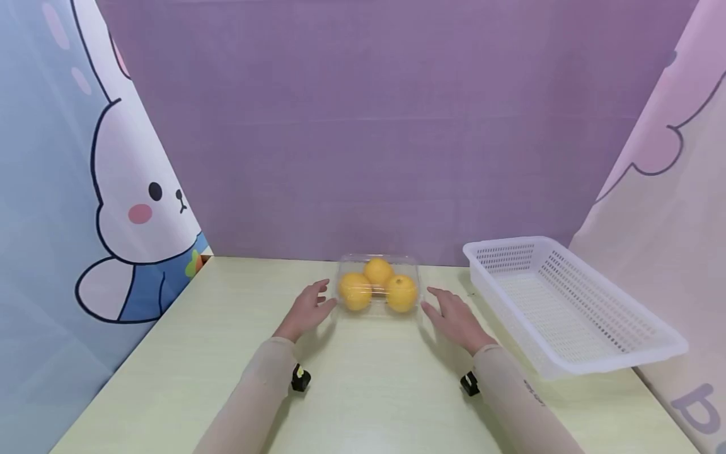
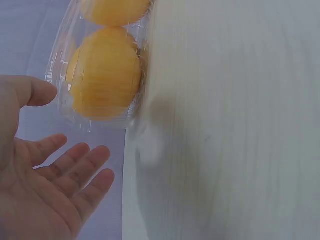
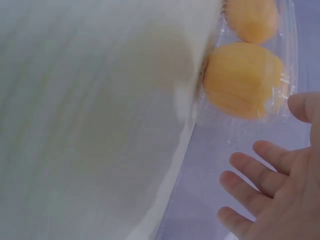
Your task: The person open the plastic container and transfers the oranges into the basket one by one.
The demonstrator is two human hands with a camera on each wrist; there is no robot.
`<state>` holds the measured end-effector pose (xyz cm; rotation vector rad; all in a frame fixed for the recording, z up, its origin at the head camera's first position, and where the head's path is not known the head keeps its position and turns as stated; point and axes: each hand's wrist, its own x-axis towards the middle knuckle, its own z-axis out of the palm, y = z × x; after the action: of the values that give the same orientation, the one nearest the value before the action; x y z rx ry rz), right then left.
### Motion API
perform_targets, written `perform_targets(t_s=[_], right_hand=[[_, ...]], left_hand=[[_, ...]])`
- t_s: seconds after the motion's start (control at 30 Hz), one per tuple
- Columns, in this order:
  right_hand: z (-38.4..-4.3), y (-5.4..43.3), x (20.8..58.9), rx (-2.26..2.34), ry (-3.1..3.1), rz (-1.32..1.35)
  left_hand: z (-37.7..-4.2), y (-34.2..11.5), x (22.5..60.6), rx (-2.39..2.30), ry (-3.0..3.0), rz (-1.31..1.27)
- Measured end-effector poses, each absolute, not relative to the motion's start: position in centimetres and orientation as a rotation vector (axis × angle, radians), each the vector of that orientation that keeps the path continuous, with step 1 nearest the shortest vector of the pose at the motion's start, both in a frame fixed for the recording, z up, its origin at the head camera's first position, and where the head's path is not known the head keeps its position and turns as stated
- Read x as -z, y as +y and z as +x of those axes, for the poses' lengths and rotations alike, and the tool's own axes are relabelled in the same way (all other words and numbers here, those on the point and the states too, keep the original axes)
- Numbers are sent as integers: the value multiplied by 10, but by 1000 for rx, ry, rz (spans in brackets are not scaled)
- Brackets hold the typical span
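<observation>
A clear plastic box [image 1: 347, 263] stands at the back middle of the table, with three oranges [image 1: 401, 294] visible through its walls. Just left of the box is my left hand [image 1: 307, 310], fingers spread and slightly bent, with nothing in it. My right hand [image 1: 455, 320] mirrors it on the other side, fingers also apart and holding nothing. In the left wrist view the thumb [image 2: 42, 93] comes very near the box's edge; whether it touches, I cannot tell. The right wrist view shows the right thumb [image 3: 301, 106] similarly close to the box.
A white perforated plastic basket [image 1: 544, 366] sits on the right of the pale wooden table [image 1: 374, 391]. Behind the table hangs a purple cloth [image 1: 368, 126]. Printed curtains close off both sides, the left one with a rabbit figure [image 1: 147, 202].
</observation>
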<state>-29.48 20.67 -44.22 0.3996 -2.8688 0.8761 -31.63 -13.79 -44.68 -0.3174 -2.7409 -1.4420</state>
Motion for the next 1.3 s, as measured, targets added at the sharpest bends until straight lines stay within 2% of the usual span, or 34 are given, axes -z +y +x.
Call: perform_targets(t_s=[0.63,1.0,1.3], right_hand=[[-305,193,444,-1267,-2817,286],[-306,187,442,-1375,-2770,288],[-308,187,445,-1425,-2779,280]], left_hand=[[-321,-129,450,1627,-2677,-167],[-321,-126,451,1900,-2570,-151],[-321,-122,453,1909,-2565,-200]])
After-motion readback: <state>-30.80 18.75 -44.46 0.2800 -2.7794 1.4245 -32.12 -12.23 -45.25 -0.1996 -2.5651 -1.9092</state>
